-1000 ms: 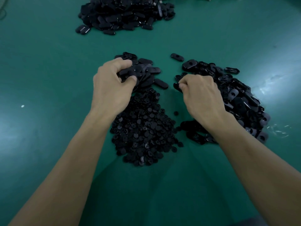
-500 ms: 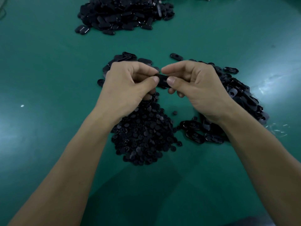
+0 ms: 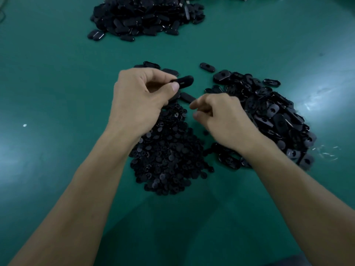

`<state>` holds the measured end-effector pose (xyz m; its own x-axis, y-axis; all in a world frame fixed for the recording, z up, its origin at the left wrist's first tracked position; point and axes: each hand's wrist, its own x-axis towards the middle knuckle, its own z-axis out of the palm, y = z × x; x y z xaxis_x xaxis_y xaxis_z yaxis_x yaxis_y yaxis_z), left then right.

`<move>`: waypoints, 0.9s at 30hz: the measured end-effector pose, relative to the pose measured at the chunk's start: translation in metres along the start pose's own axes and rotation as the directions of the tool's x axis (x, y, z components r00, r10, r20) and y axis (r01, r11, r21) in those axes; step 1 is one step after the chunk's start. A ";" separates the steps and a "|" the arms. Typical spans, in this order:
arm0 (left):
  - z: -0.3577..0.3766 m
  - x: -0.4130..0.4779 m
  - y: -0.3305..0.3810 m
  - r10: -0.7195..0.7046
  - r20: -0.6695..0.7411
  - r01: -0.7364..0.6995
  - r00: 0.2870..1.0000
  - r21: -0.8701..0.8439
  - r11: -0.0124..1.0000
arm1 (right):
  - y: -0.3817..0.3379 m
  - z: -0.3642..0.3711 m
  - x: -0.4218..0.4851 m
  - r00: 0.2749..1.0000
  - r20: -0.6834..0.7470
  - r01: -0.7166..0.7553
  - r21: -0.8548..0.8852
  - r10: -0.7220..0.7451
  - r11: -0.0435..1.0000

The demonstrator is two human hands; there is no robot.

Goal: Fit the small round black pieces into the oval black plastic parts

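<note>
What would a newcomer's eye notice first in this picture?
Two bare hands meet at the centre: the left hand pinches one oval black part, and the right hand beside it has curled fingers. Between the forearms lies a heap of small round black pieces, with oval parts heaped at right on the green table.

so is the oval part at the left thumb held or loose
Held: the left hand pinches the oval part by one end.

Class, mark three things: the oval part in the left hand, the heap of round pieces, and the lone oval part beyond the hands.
Held oval part (image 3: 185, 81): head view, its free end.
Round-piece heap (image 3: 169, 156): head view, heap's middle.
Lone oval part (image 3: 205, 68): head view, its top face.
</note>
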<state>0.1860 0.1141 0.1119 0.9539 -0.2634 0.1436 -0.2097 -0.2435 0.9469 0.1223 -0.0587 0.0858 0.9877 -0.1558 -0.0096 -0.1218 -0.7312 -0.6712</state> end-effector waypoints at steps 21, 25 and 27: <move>0.001 -0.002 0.000 -0.011 -0.034 0.010 0.999 -0.033 0.999 | -0.016 0.011 0.013 0.987 0.128 -0.081 -0.122 0.096 0.989; 0.001 -0.002 -0.001 -0.025 -0.027 0.024 0.999 -0.036 0.999 | -0.013 0.011 0.013 0.987 0.102 -0.122 -0.052 0.127 0.991; 0.001 -0.001 -0.001 -0.032 -0.028 0.030 0.999 -0.047 0.998 | -0.011 0.010 0.014 0.985 0.110 -0.133 -0.028 0.136 0.991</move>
<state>0.1847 0.1139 0.1101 0.9656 -0.2297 0.1214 -0.1705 -0.2074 0.9633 0.1389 -0.0459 0.0854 0.9668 -0.1793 -0.1823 -0.2551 -0.7223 -0.6428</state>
